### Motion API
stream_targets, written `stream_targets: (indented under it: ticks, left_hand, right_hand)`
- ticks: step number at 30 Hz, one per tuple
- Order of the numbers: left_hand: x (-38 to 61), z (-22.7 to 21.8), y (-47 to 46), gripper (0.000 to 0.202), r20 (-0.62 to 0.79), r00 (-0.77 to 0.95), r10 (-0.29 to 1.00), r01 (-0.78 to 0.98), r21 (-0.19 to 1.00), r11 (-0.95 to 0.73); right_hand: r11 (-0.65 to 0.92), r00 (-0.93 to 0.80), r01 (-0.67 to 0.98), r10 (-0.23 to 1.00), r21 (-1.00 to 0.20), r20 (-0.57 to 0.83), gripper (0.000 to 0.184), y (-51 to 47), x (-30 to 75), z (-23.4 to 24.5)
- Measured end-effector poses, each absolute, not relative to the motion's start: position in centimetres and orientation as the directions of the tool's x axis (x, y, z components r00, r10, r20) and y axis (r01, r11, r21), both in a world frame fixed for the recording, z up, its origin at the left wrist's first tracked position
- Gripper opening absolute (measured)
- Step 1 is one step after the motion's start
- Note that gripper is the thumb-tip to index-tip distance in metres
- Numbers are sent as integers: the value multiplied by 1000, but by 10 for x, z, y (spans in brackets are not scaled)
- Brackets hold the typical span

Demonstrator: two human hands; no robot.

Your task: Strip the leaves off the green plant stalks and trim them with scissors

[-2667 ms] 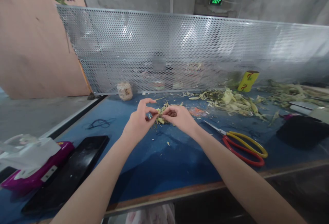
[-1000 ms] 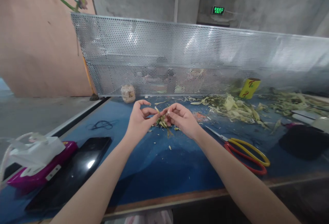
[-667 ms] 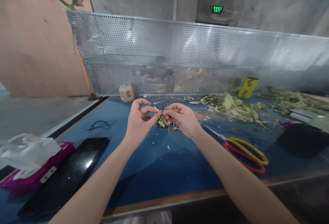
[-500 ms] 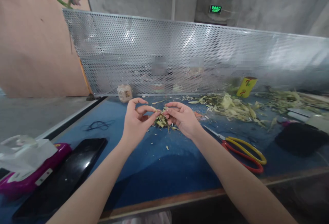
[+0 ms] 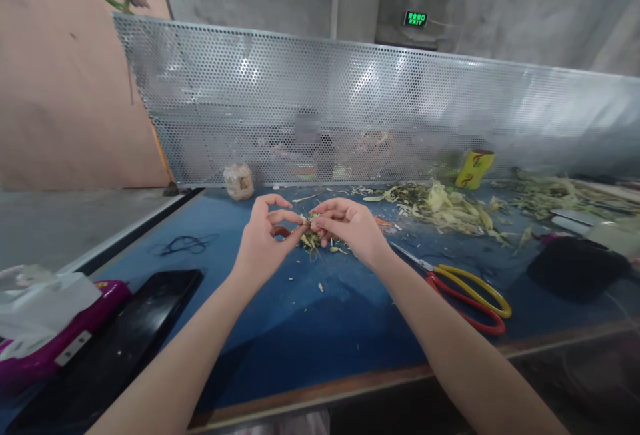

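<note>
My left hand (image 5: 267,235) pinches with thumb and index finger, its other fingers curled loosely above. Fingertip to fingertip with it, my right hand (image 5: 350,228) is closed in a pinch as well. Between them is a small pale piece, too tiny and covered to name. Just below and behind the fingertips lies a little heap of dried plant scraps (image 5: 311,240), green and yellowish, on the blue tabletop (image 5: 280,328). Red-and-yellow-handled scissors (image 5: 465,292) rest to the right of my right forearm, blades pointing toward the heap.
A pile of dry husks (image 5: 450,208) lies at back right near a yellow box (image 5: 475,169). A perforated metal screen (image 5: 280,88) closes the far side. On the left are a black phone (image 5: 110,348), a purple tissue box (image 5: 95,308), dark cord (image 5: 185,245) and a wrapped lump (image 5: 239,181).
My fingertips have come closer together, and my right hand has shifted slightly left and lower over the heap. The whole view has moved a little.
</note>
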State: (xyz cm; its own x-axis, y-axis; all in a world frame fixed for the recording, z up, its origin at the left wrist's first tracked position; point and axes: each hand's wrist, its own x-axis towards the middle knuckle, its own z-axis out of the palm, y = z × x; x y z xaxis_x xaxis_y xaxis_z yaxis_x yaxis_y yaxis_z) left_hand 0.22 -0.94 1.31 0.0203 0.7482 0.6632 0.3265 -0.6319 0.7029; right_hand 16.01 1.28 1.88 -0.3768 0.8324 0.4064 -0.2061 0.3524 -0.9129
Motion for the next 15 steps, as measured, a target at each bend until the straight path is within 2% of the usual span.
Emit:
stream_targets:
  ticks: [3,7,15]
  left_hand:
    - [0,13,-9,37,663,3,749,378,693,-614]
    - [-2,14,-11,30,658,73,749,495,628,-600]
    - [-2,16,-17,6,666,230,710,716,378,-587]
  right_hand:
    - [374,-429,-155,808,-914,404,29,12,162,21]
    - [386,-476,-55,801,-921,364,35,10,163,23]
    - [282,-449,45,863,-958,233,20,13,164,21]
